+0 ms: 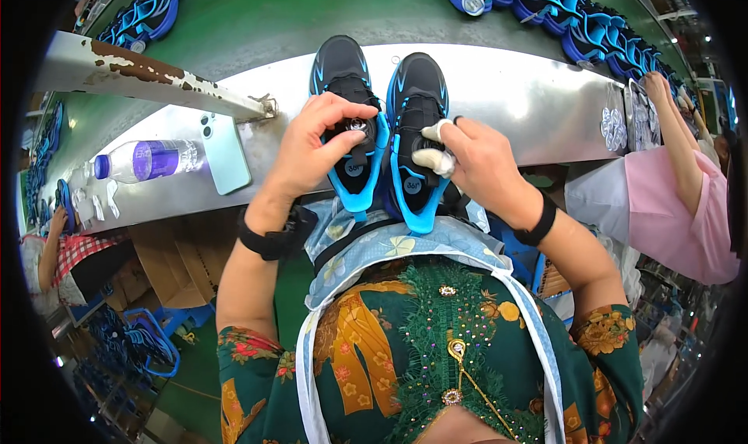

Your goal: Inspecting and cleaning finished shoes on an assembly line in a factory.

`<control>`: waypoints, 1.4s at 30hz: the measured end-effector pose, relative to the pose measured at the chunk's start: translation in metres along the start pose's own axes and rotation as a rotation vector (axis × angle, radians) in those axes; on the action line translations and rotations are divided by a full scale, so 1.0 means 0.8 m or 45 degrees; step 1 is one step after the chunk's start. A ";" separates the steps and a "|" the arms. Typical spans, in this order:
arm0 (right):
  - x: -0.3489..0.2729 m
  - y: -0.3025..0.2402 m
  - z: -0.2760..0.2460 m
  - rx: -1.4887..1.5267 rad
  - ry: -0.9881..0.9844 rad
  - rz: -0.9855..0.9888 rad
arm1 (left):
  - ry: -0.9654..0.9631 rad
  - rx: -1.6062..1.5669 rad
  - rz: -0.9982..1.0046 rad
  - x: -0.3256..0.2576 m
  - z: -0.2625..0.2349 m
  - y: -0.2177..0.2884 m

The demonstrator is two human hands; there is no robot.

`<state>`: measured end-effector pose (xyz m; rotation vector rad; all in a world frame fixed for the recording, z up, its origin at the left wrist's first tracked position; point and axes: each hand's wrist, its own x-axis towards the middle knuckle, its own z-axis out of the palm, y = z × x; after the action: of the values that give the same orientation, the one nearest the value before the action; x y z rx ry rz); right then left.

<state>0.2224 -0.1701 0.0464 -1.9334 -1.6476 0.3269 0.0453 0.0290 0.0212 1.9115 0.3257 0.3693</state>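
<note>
Two black and bright-blue sneakers stand side by side in front of me, toes pointing away: the left sneaker (340, 60) and the right sneaker (419, 76). Over the left one's tongue, my left hand (308, 148) is closed, its thumb and index finger around a clear round plastic piece (358, 124). My right hand (481, 157), with white covers on the thumb and index finger, is curled at the right sneaker's tongue. Whatever lies between those fingertips is hidden or too small to tell.
A metal bench (499, 93) edges a green conveyor (296, 11) carrying more sneakers. Left stand a rusty white post (156, 77), a lying water bottle (148, 161) and a pale green phone (226, 154). Clear plastic pieces (613, 127) lie right, near a co-worker in pink (670, 202).
</note>
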 end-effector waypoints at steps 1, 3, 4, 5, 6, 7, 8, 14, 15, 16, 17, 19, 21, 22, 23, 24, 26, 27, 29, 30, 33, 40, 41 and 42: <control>0.002 0.002 0.000 -0.046 -0.010 0.033 | 0.026 0.031 0.037 0.001 -0.001 0.004; 0.004 -0.005 -0.007 0.015 -0.084 0.103 | 0.047 0.058 0.068 -0.001 0.005 0.006; 0.003 -0.004 -0.005 0.017 -0.088 0.111 | 0.100 0.228 0.053 -0.003 0.011 0.006; 0.004 -0.001 -0.004 0.047 -0.082 0.051 | 0.151 0.399 0.038 -0.005 0.015 0.004; 0.005 0.001 -0.003 0.078 -0.075 -0.008 | 0.144 0.394 0.033 -0.005 0.016 0.004; 0.005 0.006 0.004 0.004 -0.025 0.029 | 0.103 0.146 0.015 -0.004 0.014 0.004; 0.002 0.005 0.002 0.006 -0.027 0.039 | 0.062 -0.101 -0.005 -0.003 0.012 0.002; 0.006 0.000 -0.004 0.104 -0.053 -0.004 | 0.084 0.128 -0.024 -0.001 0.013 0.015; 0.007 0.004 0.008 0.015 0.040 -0.019 | 0.025 0.163 -0.025 0.000 0.013 0.014; 0.006 0.005 0.007 0.016 0.040 -0.013 | 0.020 0.161 -0.026 -0.001 0.013 0.011; 0.007 0.002 0.002 -0.087 -0.003 0.020 | 0.030 -0.069 -0.069 -0.003 0.013 0.004; 0.010 0.008 -0.001 -0.075 -0.046 0.036 | 0.085 -0.210 -0.071 -0.002 0.010 -0.001; 0.010 0.003 -0.004 0.024 -0.095 0.033 | 0.098 0.045 -0.010 0.000 0.012 0.002; 0.008 0.000 -0.004 0.124 -0.143 0.032 | 0.108 0.299 0.052 -0.001 0.015 0.005; 0.008 0.004 0.007 0.047 -0.050 -0.029 | 0.059 0.224 0.005 0.000 0.015 0.008; 0.010 0.003 0.007 0.046 -0.050 -0.026 | 0.058 0.222 0.006 0.001 0.012 0.005; 0.012 0.001 0.007 -0.131 0.029 -0.051 | -0.004 -0.203 -0.064 -0.001 0.002 -0.007; 0.009 0.002 0.008 -0.107 0.036 -0.043 | -0.005 -0.147 -0.065 -0.005 0.001 -0.012; 0.013 0.003 -0.001 -0.010 -0.038 -0.067 | 0.047 -0.080 -0.047 -0.003 0.000 -0.010; 0.011 0.001 -0.004 0.084 -0.112 -0.080 | 0.089 -0.021 -0.029 -0.002 0.003 -0.006; 0.010 0.002 0.012 -0.126 0.023 -0.102 | 0.217 0.195 -0.095 0.001 0.013 0.006; 0.012 -0.014 -0.009 0.091 -0.161 0.072 | 0.098 -0.272 -0.072 -0.004 0.006 -0.015; 0.015 -0.008 -0.012 0.089 -0.162 0.080 | 0.102 -0.274 -0.074 -0.003 0.004 -0.008; 0.019 -0.002 -0.014 0.090 -0.161 0.085 | 0.063 -0.261 -0.085 0.000 -0.001 0.005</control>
<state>0.2302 -0.1580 0.0588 -1.9526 -1.6304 0.5365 0.0449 0.0285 0.0252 1.6890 0.3691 0.3913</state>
